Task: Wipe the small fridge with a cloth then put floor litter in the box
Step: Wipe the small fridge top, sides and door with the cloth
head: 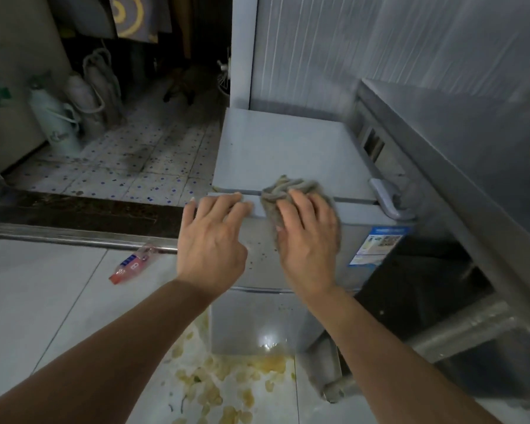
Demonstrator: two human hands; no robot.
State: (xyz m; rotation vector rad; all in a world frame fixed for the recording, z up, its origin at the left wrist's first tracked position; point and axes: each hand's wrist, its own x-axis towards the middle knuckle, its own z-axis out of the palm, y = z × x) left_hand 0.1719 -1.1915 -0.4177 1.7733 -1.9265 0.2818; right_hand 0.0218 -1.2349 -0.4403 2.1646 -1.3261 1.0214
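At the top front edge of the fridge, the right hand presses a grey cloth flat against the upper door, its grip released, fingers straight and spread over the cloth. The cloth bunches up over the door's top edge, just below the fridge top. The left hand rests just beside it on the door's top left corner, fingers loosely extended, grasping nothing. A blue label sits on the door to the right of the cloth. On the floor left of the fridge lies a red and white wrapper, near a metal threshold. Yellowish scraps are scattered on the floor at the foot of the fridge. A steel surface stands to the fridge's right.
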